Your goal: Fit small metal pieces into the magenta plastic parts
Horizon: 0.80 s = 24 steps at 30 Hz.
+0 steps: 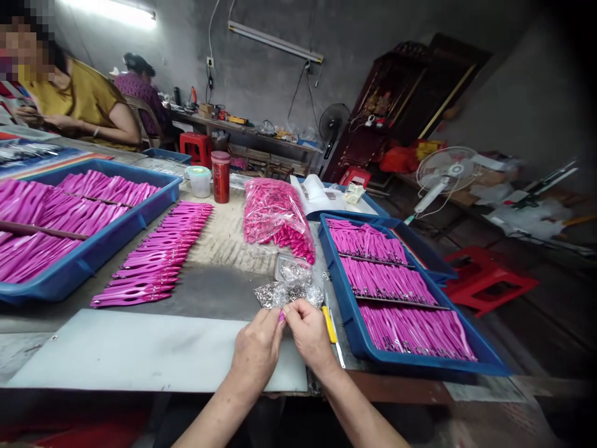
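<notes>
small magenta piece [282, 316], mostly hidden by the fingers [293, 310]

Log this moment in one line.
left hand and right hand: pinching pink piece | beyond: metal parts | right side: yellow-handled tool, blue tray

Two blue trays [420, 363] filled with pink handles [420, 330], one plastic bag [268, 214] of pink pieces [298, 241], one red jar [221, 180], one lidded tub [200, 184], two fans [446, 168], two other people [96, 93]

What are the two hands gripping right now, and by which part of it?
A small pink-purple piece, pinched between the fingertips of the left hand and right hand. Fingers hide most of it, so which part is gripped cannot be told.
</notes>
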Each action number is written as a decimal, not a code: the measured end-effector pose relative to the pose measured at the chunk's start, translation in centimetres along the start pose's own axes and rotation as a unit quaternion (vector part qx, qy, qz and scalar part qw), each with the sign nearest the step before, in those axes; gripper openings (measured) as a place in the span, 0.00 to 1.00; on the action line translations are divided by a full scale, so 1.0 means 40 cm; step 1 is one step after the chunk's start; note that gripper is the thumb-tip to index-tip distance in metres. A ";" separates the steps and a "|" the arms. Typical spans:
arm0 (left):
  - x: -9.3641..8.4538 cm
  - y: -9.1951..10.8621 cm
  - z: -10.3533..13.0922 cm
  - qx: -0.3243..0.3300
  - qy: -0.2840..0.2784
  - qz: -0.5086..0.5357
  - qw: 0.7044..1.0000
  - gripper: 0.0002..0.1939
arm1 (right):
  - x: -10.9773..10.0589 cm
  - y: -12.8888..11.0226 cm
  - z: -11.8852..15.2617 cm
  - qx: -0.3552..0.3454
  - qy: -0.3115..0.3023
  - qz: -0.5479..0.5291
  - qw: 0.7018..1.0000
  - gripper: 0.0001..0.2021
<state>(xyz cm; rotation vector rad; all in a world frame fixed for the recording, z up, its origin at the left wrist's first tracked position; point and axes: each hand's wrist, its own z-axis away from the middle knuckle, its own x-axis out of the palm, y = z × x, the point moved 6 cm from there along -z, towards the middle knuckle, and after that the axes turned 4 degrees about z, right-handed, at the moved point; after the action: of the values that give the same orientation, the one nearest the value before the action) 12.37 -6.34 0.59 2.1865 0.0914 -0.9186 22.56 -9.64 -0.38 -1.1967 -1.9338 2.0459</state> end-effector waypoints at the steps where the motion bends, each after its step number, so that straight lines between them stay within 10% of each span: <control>1: -0.002 -0.002 -0.002 0.017 0.003 -0.025 1.000 0.15 | 0.002 0.000 -0.002 0.000 -0.002 0.005 1.000 0.13; 7: -0.013 -0.033 -0.008 0.069 0.015 -0.099 0.993 0.15 | -0.009 -0.054 -0.048 -0.043 -0.073 0.142 0.986 0.14; 13: -0.012 -0.045 -0.008 0.075 0.034 -0.088 0.993 0.14 | -0.052 -0.150 -0.240 -0.114 0.006 0.383 0.917 0.15; 19: -0.020 -0.042 -0.007 0.097 0.070 -0.075 0.990 0.12 | 0.029 -0.089 -0.449 -0.098 -0.050 0.467 0.877 0.10; 24: -0.026 -0.047 -0.009 0.094 0.085 -0.049 0.991 0.12 | 0.076 -0.020 -0.496 -0.133 -0.131 0.519 0.834 0.09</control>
<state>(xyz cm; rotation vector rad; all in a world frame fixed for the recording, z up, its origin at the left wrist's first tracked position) 11.20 -4.52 0.27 2.4532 0.2035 -0.8201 31.52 8.28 0.96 -2.6029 -1.9033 2.4827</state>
